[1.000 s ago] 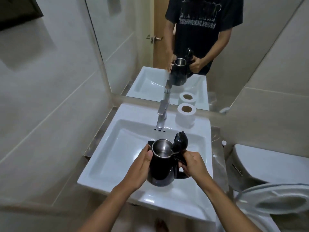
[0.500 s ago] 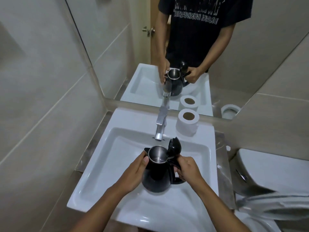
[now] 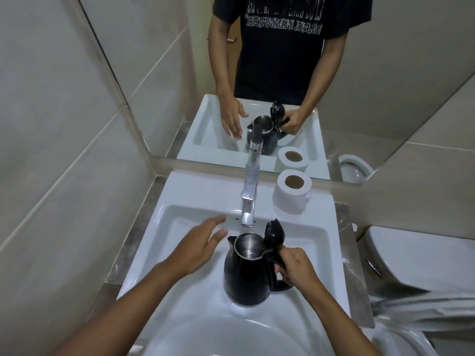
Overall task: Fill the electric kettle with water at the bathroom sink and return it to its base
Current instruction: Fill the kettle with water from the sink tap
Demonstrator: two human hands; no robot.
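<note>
A black electric kettle point(image 3: 246, 278) with a steel inside is held over the white sink basin point(image 3: 180, 227), its lid point(image 3: 275, 233) flipped up. My right hand point(image 3: 295, 265) grips the kettle's handle. My left hand point(image 3: 203, 242) is off the kettle, fingers spread, to its left and reaching toward the chrome tap point(image 3: 249, 201) behind the basin. No water runs from the tap. The kettle's mouth sits just in front of and below the spout.
A toilet paper roll point(image 3: 293, 191) stands on the sink ledge right of the tap. A mirror point(image 3: 282, 73) behind shows the person and kettle. A white toilet point(image 3: 416, 265) sits at the right. Tiled wall closes the left side.
My left hand has let go of the kettle's body and moved up and left toward the tap. The right hand keeps the handle. The view has tilted down toward the sink.
</note>
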